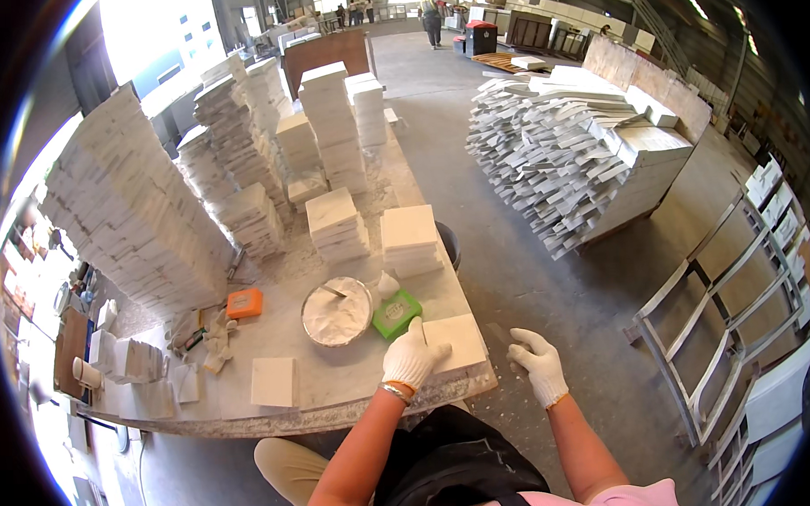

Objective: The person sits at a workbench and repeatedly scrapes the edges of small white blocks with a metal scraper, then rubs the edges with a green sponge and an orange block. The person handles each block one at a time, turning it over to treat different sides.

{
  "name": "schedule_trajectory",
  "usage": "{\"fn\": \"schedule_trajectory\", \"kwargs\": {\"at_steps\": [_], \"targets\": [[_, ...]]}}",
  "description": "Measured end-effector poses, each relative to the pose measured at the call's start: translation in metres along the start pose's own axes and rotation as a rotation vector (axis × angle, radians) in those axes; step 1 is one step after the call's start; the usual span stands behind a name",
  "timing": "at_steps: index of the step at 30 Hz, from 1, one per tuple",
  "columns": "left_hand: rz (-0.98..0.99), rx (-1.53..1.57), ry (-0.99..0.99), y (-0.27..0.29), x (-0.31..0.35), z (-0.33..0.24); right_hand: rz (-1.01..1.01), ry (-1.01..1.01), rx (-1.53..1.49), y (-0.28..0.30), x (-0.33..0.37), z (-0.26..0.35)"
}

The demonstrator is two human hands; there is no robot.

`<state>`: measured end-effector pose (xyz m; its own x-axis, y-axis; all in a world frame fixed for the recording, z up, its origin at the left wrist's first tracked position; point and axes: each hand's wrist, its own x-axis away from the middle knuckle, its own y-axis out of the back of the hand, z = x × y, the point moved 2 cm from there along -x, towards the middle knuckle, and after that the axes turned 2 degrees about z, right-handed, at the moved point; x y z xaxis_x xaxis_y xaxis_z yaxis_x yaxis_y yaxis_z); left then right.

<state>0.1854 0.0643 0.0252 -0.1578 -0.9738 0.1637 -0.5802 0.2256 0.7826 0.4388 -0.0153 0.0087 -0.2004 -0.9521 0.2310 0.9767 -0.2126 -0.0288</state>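
My left hand [412,356], in a white knit glove, lies at the left edge of a pale square stone tile [457,343] near the table's front right corner. Its thumb reaches over the tile and its fingers point forward, spread from the thumb. Just ahead of the fingertips is a green box-shaped block [396,315]. Beyond the table's right edge, my gloved right hand [539,366] hangs in the air, fingers loosely bent and apart, with nothing seen in it. A metal bowl of whitish paste or powder [337,312] with a tool handle sticking out stands left of the green block.
Another square tile [274,382] lies at the front. Tile stacks [411,238] crowd the table's back and left, near an orange box [244,303]. Right of the aisle stand a heap of stone strips [553,159] and a metal rack [710,305]. People [432,20] stand far off.
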Motion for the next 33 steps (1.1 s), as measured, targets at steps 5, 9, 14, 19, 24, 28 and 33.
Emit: {"fn": "schedule_trajectory", "kwargs": {"at_steps": [5,9,14,19,24,28,33], "targets": [[0.139,-0.195,0.091,0.015,0.006,-0.018,0.011,0.095,0.443,0.004,-0.003,-0.014],[0.004,-0.163,-0.059,0.006,0.014,-0.018,0.019,0.261,0.673,-0.001,0.005,-0.02],[-0.227,-0.228,-0.466,-0.008,0.019,-0.023,0.109,0.075,0.858,-0.001,0.012,-0.016],[-0.174,-0.374,-0.457,-0.015,0.013,-0.02,0.05,0.216,0.89,0.023,0.011,-0.031],[-0.061,-0.303,-0.498,-0.008,0.007,-0.022,0.019,0.046,0.472,0.037,0.013,-0.023],[-0.06,-0.287,-0.576,-0.002,0.01,-0.017,0.051,-0.047,0.302,0.022,0.008,-0.023],[-0.076,-0.227,-0.607,-0.016,0.001,0.002,0.12,-0.119,0.284,0.006,0.008,-0.022]]}}
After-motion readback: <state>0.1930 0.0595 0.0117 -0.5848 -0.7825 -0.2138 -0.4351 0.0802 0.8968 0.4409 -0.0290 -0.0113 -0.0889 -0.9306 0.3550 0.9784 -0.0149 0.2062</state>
